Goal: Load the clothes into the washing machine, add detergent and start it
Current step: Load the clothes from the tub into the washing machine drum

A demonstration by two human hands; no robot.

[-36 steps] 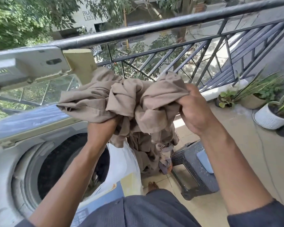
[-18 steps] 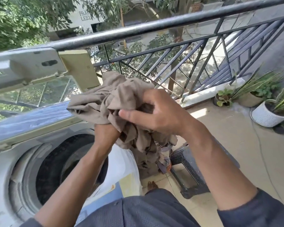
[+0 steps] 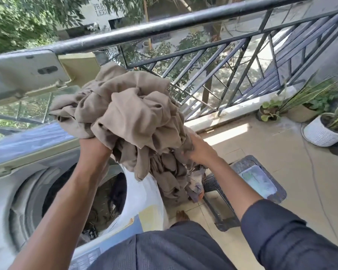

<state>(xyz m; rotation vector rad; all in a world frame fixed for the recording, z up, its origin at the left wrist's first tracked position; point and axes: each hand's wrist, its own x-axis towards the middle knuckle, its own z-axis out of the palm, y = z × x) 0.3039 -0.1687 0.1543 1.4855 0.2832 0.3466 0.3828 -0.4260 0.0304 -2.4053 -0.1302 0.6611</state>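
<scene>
A bunched beige garment [image 3: 137,117] is held up in the air above the right rim of the top-loading washing machine [image 3: 8,184]. My left hand [image 3: 93,148] grips the bundle from below at its left side. My right hand [image 3: 200,151] grasps the lower right part, where folds of the cloth hang down past the machine's side. The machine's lid [image 3: 25,73] stands raised at the back left. Its drum opening [image 3: 82,207] is uncovered, with dark clothes lying inside.
A dark woven basket [image 3: 248,184] with a light item in it stands on the tiled floor right of the machine. A black balcony railing [image 3: 183,24] runs across behind. Potted plants [image 3: 324,121] stand at the far right. My foot [image 3: 181,215] is beside the machine.
My right hand left the top of the bundle and dropped to grasp its lower right side. The beige cloth is gathered into a bigger ball and raised slightly.
</scene>
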